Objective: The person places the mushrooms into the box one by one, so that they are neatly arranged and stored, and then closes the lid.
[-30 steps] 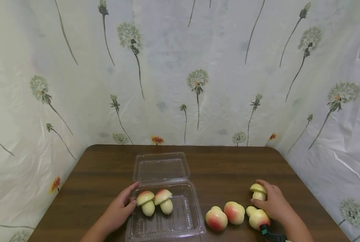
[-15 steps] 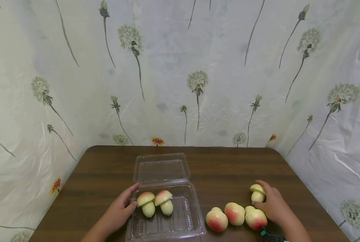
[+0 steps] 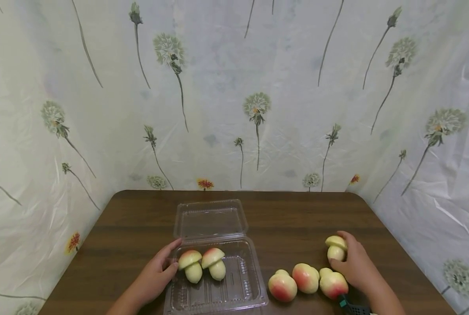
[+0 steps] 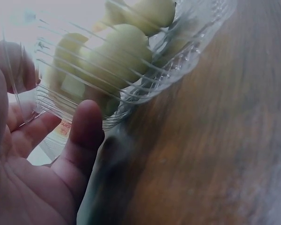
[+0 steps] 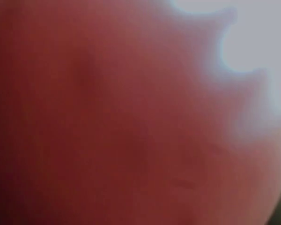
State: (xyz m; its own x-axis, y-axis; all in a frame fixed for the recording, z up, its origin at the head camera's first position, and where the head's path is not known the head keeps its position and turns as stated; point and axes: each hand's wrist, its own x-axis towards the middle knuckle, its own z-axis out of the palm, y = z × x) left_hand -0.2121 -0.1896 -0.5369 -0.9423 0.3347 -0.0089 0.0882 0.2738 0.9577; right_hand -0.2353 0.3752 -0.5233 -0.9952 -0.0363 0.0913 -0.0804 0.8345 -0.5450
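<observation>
Two mushroom toys (image 3: 201,264) boxed beside straight left hand (image 3: 152,276) fingers on clear box (image 3: 238,293); four outside, one mushroom (image 3: 336,248) gripped in curled right hand (image 3: 356,264) fingers.

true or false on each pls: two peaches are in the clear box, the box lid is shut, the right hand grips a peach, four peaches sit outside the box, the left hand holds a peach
1. Two peaches lie in the clear box: true.
2. The box lid is shut: false, it lies open flat behind the box.
3. The right hand grips a peach: true.
4. Four peaches sit outside the box: true, counting the gripped one.
5. The left hand holds a peach: false, its fingers rest on the box's left edge.
</observation>
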